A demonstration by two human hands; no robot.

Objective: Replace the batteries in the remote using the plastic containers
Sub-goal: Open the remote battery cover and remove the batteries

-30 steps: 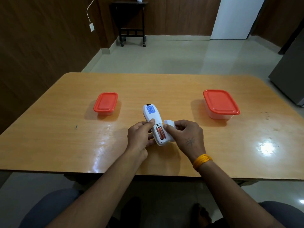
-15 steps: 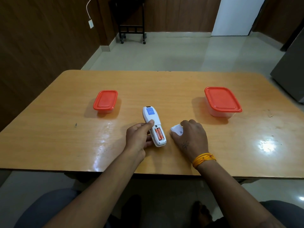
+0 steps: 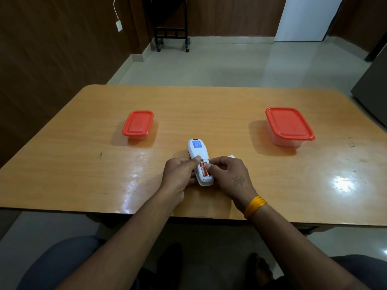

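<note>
A white remote (image 3: 198,150) lies face down near the table's front edge, its battery bay uncovered with two orange batteries (image 3: 204,169) inside. My left hand (image 3: 180,175) grips the remote's left side, thumb at the bay's top edge. My right hand (image 3: 229,176) is at the remote's right side, with thumb and forefinger pinched at the batteries. The white battery cover (image 3: 232,156) lies on the table just behind my right hand, mostly hidden. A small red-lidded container (image 3: 138,124) stands at the left, a larger red-lidded one (image 3: 289,125) at the right, both closed.
The wooden table (image 3: 83,164) has a glossy top with glare patches. Beyond it are a tiled floor, a black wheeled stand (image 3: 172,36) at the back wall, and a grey cabinet (image 3: 374,84) at the right edge.
My right hand set the battery cover down on the table to the right of the remote, then came back to the battery bay. My left hand kept its hold on the remote.
</note>
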